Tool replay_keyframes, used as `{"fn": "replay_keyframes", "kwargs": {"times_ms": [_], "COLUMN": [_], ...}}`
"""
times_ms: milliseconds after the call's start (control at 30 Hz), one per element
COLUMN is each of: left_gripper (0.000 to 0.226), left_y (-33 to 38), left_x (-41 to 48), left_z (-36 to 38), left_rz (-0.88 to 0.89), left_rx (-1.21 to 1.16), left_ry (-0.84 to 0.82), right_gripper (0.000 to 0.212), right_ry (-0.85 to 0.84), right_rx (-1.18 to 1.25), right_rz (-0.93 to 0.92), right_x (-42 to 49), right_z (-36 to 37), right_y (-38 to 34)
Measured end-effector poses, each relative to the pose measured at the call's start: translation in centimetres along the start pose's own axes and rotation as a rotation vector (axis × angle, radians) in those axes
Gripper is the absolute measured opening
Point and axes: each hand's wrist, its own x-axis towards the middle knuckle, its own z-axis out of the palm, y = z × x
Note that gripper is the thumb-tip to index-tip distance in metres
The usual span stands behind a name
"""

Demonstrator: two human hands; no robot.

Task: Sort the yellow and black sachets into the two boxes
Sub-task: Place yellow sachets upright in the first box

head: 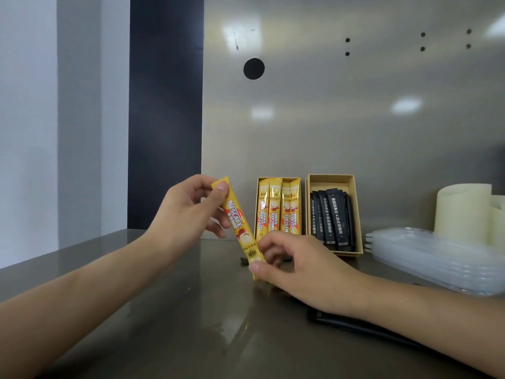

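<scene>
At frame centre the left hand pinches the top of a yellow sachet while the right hand grips its bottom end, so placing it looks like the step in hand. Next it must slot into the left box among the yellow sachets, not the right box holding black ones. A loose black sachet lies under the right forearm; stacked clear plastic trays sit lower right, clear of the path.

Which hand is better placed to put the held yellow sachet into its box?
Probably the left hand: it grips the yellow sachet at its top end. The right hand pinches the bottom and blocks the yellow box.
</scene>
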Motion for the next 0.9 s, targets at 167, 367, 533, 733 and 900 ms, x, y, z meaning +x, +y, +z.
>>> {"fn": "replay_keyframes", "kwargs": {"times_ms": [167,367,533,733,900], "left_gripper": [0.021,0.022,0.017,0.012,0.006], "left_y": [-1.1,-1.8,-2.1,-1.8,-1.8], "left_x": [0.5,0.1,-1.0,-1.3,-1.2], "left_z": [-0.5,-0.7,0.4,0.7,0.7], "left_rz": [-0.011,-0.125,-0.120,-0.107,-0.098], "left_rx": [0.212,0.462,0.647,0.665,0.642], "left_ry": [0.085,-0.107,-0.301,-0.374,-0.386], "right_gripper": [0.014,0.013,0.007,0.028,0.024], "right_ry": [0.145,0.310,0.475,0.473,0.343], "right_rx": [0.047,0.183,0.260,-0.134,-0.323], "right_rz": [0.049,0.208,0.171,0.098,0.131], "right_x": [0.1,1.5,3.4,6.2,8.8], "right_z": [-0.8,-3.4,-7.7,-10.5,-9.2], "right_y": [0.1,2.1,2.6,2.3,2.0]}}
